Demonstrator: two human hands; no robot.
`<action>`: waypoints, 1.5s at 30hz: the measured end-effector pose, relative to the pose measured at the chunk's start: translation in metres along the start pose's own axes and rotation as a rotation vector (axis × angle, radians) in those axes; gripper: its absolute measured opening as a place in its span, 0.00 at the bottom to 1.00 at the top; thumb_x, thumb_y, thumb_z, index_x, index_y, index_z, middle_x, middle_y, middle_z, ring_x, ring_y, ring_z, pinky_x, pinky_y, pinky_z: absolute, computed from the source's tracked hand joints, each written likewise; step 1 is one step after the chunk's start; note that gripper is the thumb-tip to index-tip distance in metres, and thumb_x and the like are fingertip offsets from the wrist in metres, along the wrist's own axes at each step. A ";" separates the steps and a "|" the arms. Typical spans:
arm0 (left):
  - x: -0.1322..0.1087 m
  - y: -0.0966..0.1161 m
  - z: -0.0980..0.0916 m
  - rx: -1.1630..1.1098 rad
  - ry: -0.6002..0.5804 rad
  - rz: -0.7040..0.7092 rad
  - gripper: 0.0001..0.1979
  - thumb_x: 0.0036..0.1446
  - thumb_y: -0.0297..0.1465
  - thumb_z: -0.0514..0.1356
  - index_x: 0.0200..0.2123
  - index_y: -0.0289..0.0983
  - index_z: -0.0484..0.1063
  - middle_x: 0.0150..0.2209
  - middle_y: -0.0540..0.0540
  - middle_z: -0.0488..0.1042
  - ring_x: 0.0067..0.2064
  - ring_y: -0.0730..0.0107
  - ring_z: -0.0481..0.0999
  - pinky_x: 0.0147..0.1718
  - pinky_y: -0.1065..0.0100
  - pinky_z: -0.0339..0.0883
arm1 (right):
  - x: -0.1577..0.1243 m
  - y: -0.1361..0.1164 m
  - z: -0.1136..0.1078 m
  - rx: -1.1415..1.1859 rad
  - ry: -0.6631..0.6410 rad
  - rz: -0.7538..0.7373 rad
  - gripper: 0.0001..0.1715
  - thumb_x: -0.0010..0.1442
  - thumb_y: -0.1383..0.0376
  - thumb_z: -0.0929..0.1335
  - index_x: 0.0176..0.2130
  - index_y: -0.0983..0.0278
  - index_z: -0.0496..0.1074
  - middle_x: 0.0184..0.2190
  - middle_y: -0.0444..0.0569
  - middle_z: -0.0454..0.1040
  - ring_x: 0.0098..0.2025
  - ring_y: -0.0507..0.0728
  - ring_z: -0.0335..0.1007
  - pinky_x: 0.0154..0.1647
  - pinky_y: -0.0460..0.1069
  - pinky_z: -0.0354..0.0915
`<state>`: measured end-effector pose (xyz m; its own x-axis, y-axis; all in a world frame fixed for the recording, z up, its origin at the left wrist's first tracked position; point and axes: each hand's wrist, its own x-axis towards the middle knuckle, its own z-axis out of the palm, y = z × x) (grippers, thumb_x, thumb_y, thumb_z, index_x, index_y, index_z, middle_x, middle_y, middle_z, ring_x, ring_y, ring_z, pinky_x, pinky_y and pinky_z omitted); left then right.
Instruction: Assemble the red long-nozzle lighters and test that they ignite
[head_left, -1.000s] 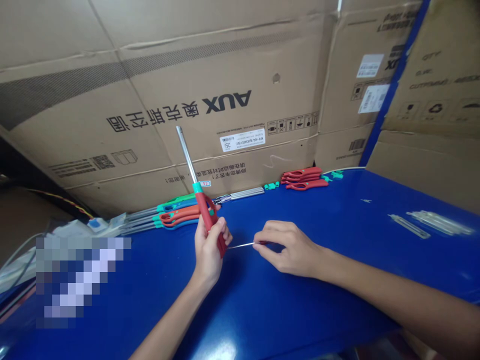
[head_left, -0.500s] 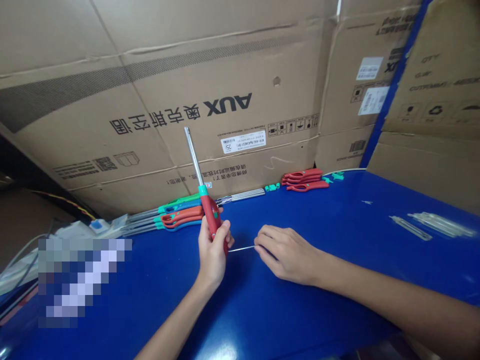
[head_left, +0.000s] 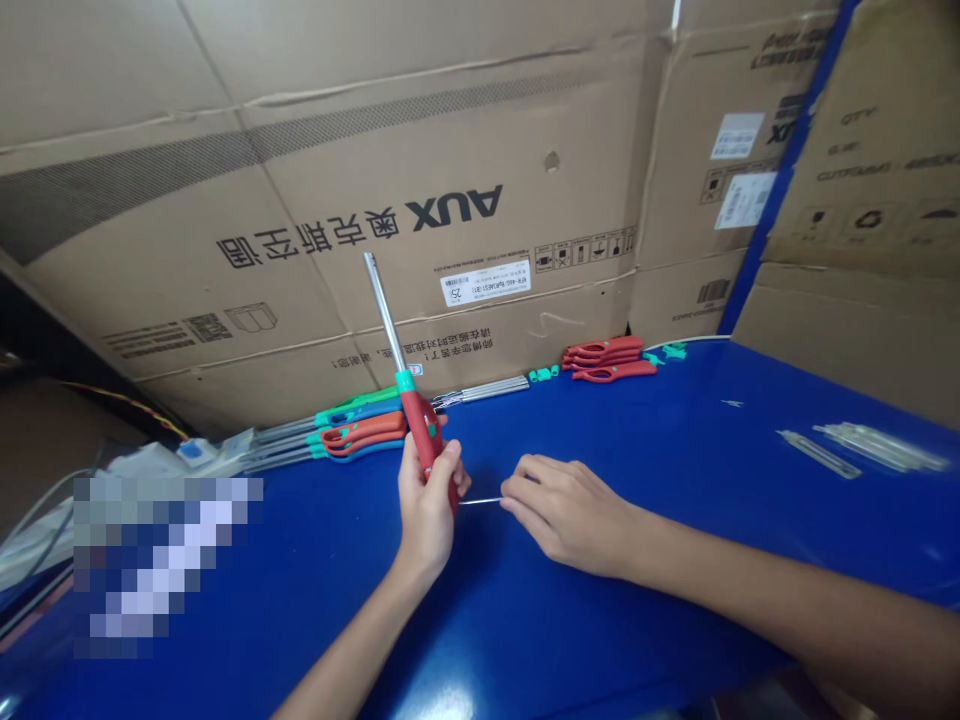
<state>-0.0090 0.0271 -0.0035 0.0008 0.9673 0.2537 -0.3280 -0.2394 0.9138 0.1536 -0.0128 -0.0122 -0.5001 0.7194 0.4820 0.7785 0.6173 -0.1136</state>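
My left hand [head_left: 425, 503] grips the red handle of a long-necked lighter [head_left: 409, 393], its metal tube pointing up and slightly left, with a green collar below the tube. My right hand [head_left: 564, 505] is closed in a pinch on a thin metal rod [head_left: 481, 500] that runs sideways into the lighter's handle. Both hands hover just above the blue table [head_left: 600, 620].
A pile of red, green and blue lighters [head_left: 352, 432] lies behind my left hand. Loose metal tubes [head_left: 484, 389], green caps [head_left: 543, 373] and red handles [head_left: 606, 358] lie along the cardboard boxes [head_left: 450, 200]. Clear plastic pieces [head_left: 862, 447] lie at right.
My right hand has slid left toward the lighter, so less of the thin rod shows between the hands. The lighter has shifted slightly right and sits a little more upright.
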 end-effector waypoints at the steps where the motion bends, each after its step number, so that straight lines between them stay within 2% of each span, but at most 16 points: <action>1: 0.000 0.000 0.000 -0.001 0.000 -0.001 0.18 0.52 0.35 0.64 0.45 0.40 0.65 0.22 0.58 0.59 0.22 0.77 0.58 0.20 0.74 0.57 | 0.000 0.000 -0.001 0.001 -0.005 0.004 0.09 0.66 0.64 0.63 0.39 0.64 0.71 0.35 0.48 0.71 0.33 0.55 0.68 0.28 0.48 0.57; 4: -0.001 0.001 0.001 -0.001 -0.003 -0.006 0.18 0.51 0.35 0.65 0.44 0.40 0.65 0.22 0.58 0.59 0.22 0.77 0.59 0.20 0.75 0.57 | 0.000 0.000 -0.002 -0.002 -0.015 0.005 0.07 0.65 0.65 0.63 0.40 0.63 0.71 0.35 0.48 0.71 0.34 0.54 0.67 0.29 0.48 0.57; 9: -0.001 0.001 0.003 -0.002 -0.008 -0.001 0.17 0.51 0.35 0.65 0.44 0.41 0.65 0.22 0.58 0.58 0.22 0.77 0.59 0.20 0.74 0.56 | 0.001 -0.001 -0.001 -0.026 -0.025 0.017 0.11 0.67 0.64 0.61 0.37 0.63 0.72 0.36 0.50 0.71 0.36 0.56 0.68 0.35 0.50 0.60; 12: -0.001 0.001 0.003 0.005 -0.007 0.004 0.17 0.51 0.35 0.64 0.44 0.41 0.65 0.22 0.58 0.58 0.22 0.77 0.59 0.20 0.74 0.57 | 0.000 -0.003 0.002 -0.030 -0.048 0.035 0.12 0.68 0.65 0.60 0.36 0.64 0.71 0.34 0.49 0.71 0.33 0.56 0.68 0.31 0.50 0.58; 14: -0.001 0.001 0.002 0.015 -0.005 0.005 0.17 0.51 0.35 0.64 0.43 0.41 0.65 0.22 0.58 0.59 0.22 0.77 0.59 0.20 0.74 0.57 | -0.001 -0.004 0.003 -0.023 -0.056 0.043 0.09 0.67 0.64 0.62 0.38 0.64 0.70 0.34 0.48 0.72 0.33 0.55 0.69 0.28 0.49 0.57; 18: -0.002 -0.002 0.001 0.043 -0.011 -0.007 0.18 0.51 0.36 0.64 0.44 0.40 0.65 0.21 0.57 0.59 0.21 0.77 0.58 0.20 0.74 0.57 | 0.000 -0.003 0.004 -0.013 -0.053 0.047 0.05 0.65 0.66 0.64 0.39 0.65 0.69 0.35 0.49 0.72 0.34 0.55 0.69 0.28 0.49 0.57; 23: -0.003 -0.004 0.002 0.062 -0.018 -0.026 0.20 0.52 0.37 0.64 0.46 0.40 0.64 0.22 0.57 0.59 0.21 0.77 0.58 0.20 0.74 0.55 | 0.001 0.000 0.006 -0.011 -0.035 0.050 0.11 0.67 0.65 0.62 0.35 0.64 0.72 0.35 0.50 0.72 0.35 0.56 0.68 0.32 0.49 0.58; 26: -0.003 -0.003 0.002 0.060 -0.017 -0.030 0.20 0.51 0.37 0.64 0.47 0.40 0.64 0.22 0.57 0.59 0.21 0.78 0.58 0.20 0.75 0.55 | 0.000 0.000 0.008 0.006 -0.036 0.047 0.13 0.68 0.65 0.61 0.34 0.64 0.72 0.32 0.49 0.71 0.32 0.55 0.68 0.31 0.49 0.58; 30: -0.003 -0.003 0.002 0.058 -0.005 -0.035 0.21 0.50 0.38 0.65 0.46 0.40 0.65 0.21 0.58 0.58 0.21 0.77 0.58 0.20 0.75 0.55 | -0.001 0.000 0.008 0.053 -0.037 0.036 0.06 0.65 0.65 0.65 0.39 0.64 0.70 0.34 0.48 0.72 0.32 0.54 0.69 0.31 0.48 0.60; 32: -0.003 -0.004 0.001 0.056 -0.003 -0.040 0.21 0.50 0.38 0.65 0.46 0.40 0.65 0.21 0.58 0.59 0.21 0.78 0.58 0.20 0.75 0.55 | -0.001 0.000 0.008 0.073 -0.038 0.035 0.03 0.63 0.68 0.65 0.38 0.65 0.70 0.34 0.48 0.71 0.31 0.53 0.68 0.32 0.47 0.61; 35: -0.002 -0.005 0.001 0.040 -0.010 -0.049 0.20 0.51 0.39 0.65 0.45 0.40 0.66 0.21 0.57 0.58 0.21 0.77 0.57 0.19 0.75 0.55 | -0.001 0.002 0.009 0.082 -0.043 0.050 0.07 0.64 0.70 0.64 0.34 0.65 0.70 0.32 0.49 0.72 0.32 0.53 0.67 0.33 0.48 0.60; 40: 0.002 -0.008 -0.002 0.004 0.014 -0.048 0.21 0.53 0.46 0.62 0.45 0.40 0.67 0.24 0.55 0.62 0.25 0.75 0.61 0.25 0.73 0.60 | 0.001 0.003 0.009 0.114 -0.075 0.112 0.16 0.69 0.63 0.60 0.35 0.65 0.73 0.32 0.52 0.73 0.36 0.58 0.69 0.34 0.50 0.59; 43: 0.006 -0.013 -0.007 0.024 0.048 -0.079 0.22 0.54 0.49 0.61 0.45 0.40 0.70 0.28 0.52 0.65 0.28 0.74 0.64 0.27 0.73 0.61 | 0.002 0.003 0.001 0.200 -0.109 0.134 0.11 0.67 0.64 0.61 0.40 0.64 0.72 0.35 0.52 0.73 0.36 0.57 0.70 0.36 0.51 0.61; 45: 0.009 -0.018 -0.011 0.044 0.058 -0.096 0.21 0.53 0.48 0.63 0.44 0.40 0.72 0.33 0.50 0.68 0.34 0.72 0.67 0.31 0.74 0.61 | 0.003 0.006 -0.007 0.286 -0.126 0.149 0.07 0.63 0.69 0.64 0.43 0.64 0.69 0.39 0.52 0.73 0.36 0.56 0.70 0.36 0.50 0.63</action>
<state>-0.0132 0.0410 -0.0208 -0.0253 0.9888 0.1470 -0.2870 -0.1481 0.9464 0.1593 -0.0090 -0.0056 -0.4461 0.8308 0.3327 0.7174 0.5542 -0.4221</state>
